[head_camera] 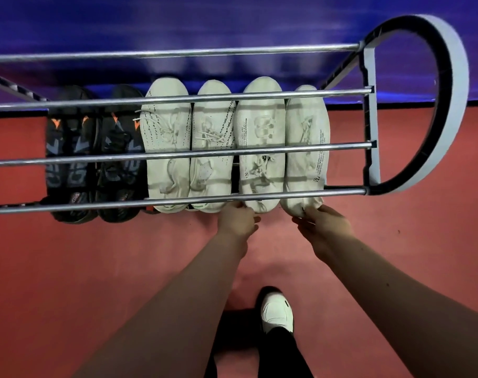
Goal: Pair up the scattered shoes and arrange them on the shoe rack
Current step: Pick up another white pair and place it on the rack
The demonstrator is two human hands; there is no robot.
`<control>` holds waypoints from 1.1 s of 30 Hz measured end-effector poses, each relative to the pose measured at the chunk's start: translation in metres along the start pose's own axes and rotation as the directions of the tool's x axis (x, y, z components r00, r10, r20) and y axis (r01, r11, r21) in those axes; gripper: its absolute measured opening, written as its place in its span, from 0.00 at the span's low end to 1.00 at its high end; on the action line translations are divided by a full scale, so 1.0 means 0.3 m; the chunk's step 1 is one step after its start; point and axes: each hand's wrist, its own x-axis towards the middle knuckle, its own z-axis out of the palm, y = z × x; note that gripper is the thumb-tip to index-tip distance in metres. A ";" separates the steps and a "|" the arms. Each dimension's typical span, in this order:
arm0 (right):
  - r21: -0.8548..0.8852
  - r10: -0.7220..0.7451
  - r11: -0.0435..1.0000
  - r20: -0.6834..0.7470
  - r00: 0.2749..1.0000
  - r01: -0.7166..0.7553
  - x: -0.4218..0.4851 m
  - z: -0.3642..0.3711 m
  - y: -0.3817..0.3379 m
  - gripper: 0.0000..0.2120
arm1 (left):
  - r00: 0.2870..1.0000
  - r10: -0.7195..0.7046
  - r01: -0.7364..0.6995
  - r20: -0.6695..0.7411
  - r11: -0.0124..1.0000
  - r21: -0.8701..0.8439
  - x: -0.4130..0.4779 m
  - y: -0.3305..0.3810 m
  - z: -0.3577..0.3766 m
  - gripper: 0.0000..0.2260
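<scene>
Shoes fill the lower tier of the shoe rack (371, 144), seen through its top rails, which cross and partly hide them: two black shoes (93, 154) at 9 o'clock, four white shoes (232, 143) toward 3 o'clock. Left hand (237, 221) touches the third white shoe's heel, grip unclear. Right hand (325, 225) pinches the rightmost white shoe's heel (303, 205), at 6 o'clock of that shoe

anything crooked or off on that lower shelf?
Mostly tidy: black-and-orange sneakers and four white knit sneakers sit in a row. Only the rightmost white sneaker leans slightly off parallel, its heel pinched by the right hand; the left hand is at its neighbour's heel.
</scene>
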 end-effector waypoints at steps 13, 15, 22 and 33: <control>0.128 0.012 0.992 -0.002 1.000 -0.012 -0.013 0.007 0.001 0.16 | 0.998 -0.028 0.027 0.052 0.999 0.032 0.004 0.036 -0.033 0.09; 0.145 -0.032 0.989 -0.035 0.999 0.037 -0.018 0.006 -0.003 0.19 | 0.999 0.016 -0.016 0.040 1.000 0.014 -0.004 0.029 -0.032 0.09; -0.051 0.000 0.999 0.239 0.971 0.012 -0.088 -0.035 -0.023 0.13 | 0.985 -0.048 0.032 0.166 0.994 0.101 -0.038 0.002 -0.081 0.11; -0.506 0.007 0.858 0.191 0.982 0.092 -0.358 0.014 0.005 0.13 | 0.982 -0.071 -0.002 0.173 0.922 0.388 -0.299 0.047 -0.282 0.06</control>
